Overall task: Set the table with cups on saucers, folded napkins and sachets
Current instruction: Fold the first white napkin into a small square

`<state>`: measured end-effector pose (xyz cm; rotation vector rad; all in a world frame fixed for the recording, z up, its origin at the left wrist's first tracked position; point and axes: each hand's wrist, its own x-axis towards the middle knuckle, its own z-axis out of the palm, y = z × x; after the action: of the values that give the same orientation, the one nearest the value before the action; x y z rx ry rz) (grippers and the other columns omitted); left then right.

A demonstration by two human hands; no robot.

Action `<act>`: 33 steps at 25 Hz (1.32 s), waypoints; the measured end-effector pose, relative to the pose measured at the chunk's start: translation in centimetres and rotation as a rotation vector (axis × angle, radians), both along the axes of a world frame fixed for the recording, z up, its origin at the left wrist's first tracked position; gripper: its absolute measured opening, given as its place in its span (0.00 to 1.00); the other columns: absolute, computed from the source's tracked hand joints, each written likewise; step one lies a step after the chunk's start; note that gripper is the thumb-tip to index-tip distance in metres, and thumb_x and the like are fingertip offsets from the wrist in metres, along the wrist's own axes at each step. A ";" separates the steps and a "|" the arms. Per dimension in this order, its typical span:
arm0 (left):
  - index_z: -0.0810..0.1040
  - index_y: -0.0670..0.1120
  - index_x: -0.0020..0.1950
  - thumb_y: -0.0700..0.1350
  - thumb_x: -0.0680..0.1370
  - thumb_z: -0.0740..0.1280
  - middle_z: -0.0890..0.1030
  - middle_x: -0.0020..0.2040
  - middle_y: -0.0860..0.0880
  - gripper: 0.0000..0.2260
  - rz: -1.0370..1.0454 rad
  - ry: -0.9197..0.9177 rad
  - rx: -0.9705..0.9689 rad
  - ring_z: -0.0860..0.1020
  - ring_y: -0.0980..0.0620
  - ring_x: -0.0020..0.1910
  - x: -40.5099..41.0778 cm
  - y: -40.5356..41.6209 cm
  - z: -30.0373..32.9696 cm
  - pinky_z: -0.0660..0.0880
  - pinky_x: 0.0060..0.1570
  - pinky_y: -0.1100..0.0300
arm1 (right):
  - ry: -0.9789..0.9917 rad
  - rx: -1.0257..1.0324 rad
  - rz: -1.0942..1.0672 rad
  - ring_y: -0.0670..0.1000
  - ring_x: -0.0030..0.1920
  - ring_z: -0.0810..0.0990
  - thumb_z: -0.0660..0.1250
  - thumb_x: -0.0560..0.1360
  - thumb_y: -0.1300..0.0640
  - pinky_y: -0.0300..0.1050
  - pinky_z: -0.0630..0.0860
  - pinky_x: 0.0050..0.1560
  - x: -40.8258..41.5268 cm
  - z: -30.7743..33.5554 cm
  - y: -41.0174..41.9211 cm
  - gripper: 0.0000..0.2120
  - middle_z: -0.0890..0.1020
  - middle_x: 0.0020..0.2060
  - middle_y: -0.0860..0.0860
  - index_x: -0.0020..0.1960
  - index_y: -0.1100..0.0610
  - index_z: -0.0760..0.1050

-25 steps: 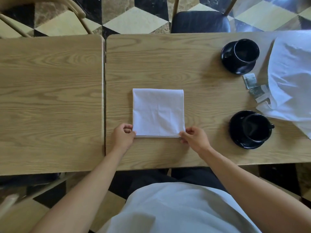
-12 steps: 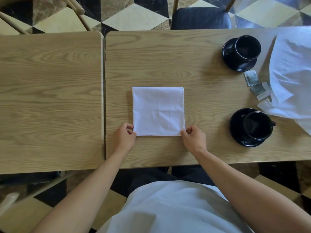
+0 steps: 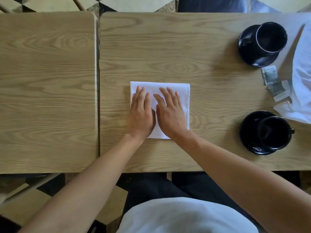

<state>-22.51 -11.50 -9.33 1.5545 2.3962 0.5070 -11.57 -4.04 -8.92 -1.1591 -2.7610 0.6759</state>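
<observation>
Both hands lie flat, fingers straight and spread, side by side on the folded white napkin (image 3: 171, 91): the left hand (image 3: 141, 113) presses its left half, the right hand (image 3: 170, 113) its middle, thumbs nearly touching, neither one gripping anything. The napkin is a smooth square of cloth with crisp edges, lying on the wood-grain bench (image 3: 168, 47); its right strip and far edge show bare beyond the fingers. Around the napkin the bench top is open wood on every side. Left of the napkin a narrow seam separates this bench from a second bench (image 3: 47, 89) of the same pale oak grain with rounded corners. Well to the right of the napkin a glossy black cup (image 3: 273, 132) sits on a black saucer (image 3: 249, 132); its inside is dark and I cannot tell the contents. Farther back to the right, another black cup (image 3: 271, 37) stands on its saucer (image 3: 247, 46). Between those two cups lie two small sachets (image 3: 271, 75), grey-green and white, the nearer one touching a crumpled white cloth (image 3: 301, 78) at the bench's right edge.
</observation>
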 end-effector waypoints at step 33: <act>0.81 0.43 0.47 0.38 0.72 0.70 0.76 0.47 0.46 0.05 -0.145 -0.123 -0.439 0.75 0.45 0.49 -12.0 8.4 1.7 0.67 0.45 0.57 | -0.169 -0.198 -0.059 0.58 0.57 0.73 0.69 0.72 0.58 0.44 0.68 0.55 3.1 -0.8 14.4 0.13 0.76 0.53 0.56 0.56 0.57 0.80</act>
<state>-34.48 -3.13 -7.61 1.4352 2.0995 0.0368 -8.50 10.35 -9.70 -1.3903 -2.8344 0.9025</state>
